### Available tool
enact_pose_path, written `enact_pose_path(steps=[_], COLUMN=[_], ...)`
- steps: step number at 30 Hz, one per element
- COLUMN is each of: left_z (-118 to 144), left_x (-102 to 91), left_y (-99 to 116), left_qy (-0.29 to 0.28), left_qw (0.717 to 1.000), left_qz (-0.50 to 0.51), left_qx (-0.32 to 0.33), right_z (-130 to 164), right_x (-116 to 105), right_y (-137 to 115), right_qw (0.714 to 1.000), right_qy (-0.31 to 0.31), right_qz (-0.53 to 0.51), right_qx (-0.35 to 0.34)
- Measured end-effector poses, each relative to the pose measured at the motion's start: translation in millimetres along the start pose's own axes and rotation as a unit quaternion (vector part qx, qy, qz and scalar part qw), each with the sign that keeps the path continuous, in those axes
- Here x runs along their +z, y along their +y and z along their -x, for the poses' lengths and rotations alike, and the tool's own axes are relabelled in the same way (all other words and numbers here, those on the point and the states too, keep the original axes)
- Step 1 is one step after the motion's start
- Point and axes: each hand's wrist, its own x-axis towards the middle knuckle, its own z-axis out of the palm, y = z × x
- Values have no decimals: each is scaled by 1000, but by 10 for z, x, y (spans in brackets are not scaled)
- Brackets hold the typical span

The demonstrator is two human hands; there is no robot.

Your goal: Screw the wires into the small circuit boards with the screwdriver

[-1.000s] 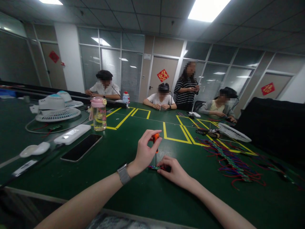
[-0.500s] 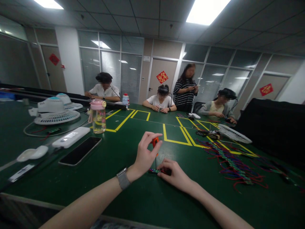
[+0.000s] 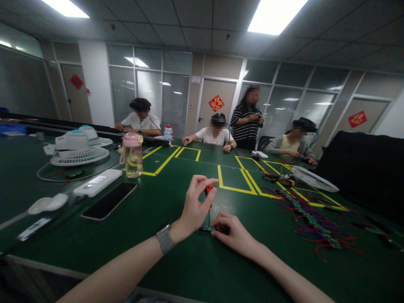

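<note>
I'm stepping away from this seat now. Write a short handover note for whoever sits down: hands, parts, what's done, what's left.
Left hand: fingertips closed on the orange handle of a small screwdriver, held upright with its tip down on the part.
Right hand: pressing a small circuit board flat on the green table.
Nearby: a heap of red and blue wired parts to the right; a phone and a pink-lidded bottle to the left.
Done: driver seated on the board.
Left: whether the screw is tight is too small to tell, so check it.
</note>
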Motion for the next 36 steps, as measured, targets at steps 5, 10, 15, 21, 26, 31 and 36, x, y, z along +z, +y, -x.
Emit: enact_pose_path(steps=[5,10,15,21,26,31,36], left_z=[9,8,10,-21,-3,4,-9], left_x=[29,17,-1,-1,-1,17,-2], left_y=[-13,-9,19,12,22,20,12], left_qy=[-32,5,-23,-4,-16,-31,6], left_qw=[995,1000,999,1000,1000,997,1000], left_qz=[86,7,24,23,20,61,-12], left_qx=[-37,-11,-9,-6,-2,-30,6], right_z=[3,10,6,-4,-8,-9,0], right_x=[5,10,10,0,-2,10,-3], right_y=[10,12,-14,-39,-37,-2,-4], right_qw=[1000,1000,1000,1000,1000,1000,1000], right_qy=[-1,-2,-1,-6,-1,-1,-1], right_qz=[-3,-2,1,-3,4,-1,4], right_qx=[0,6,14,14,15,-1,2])
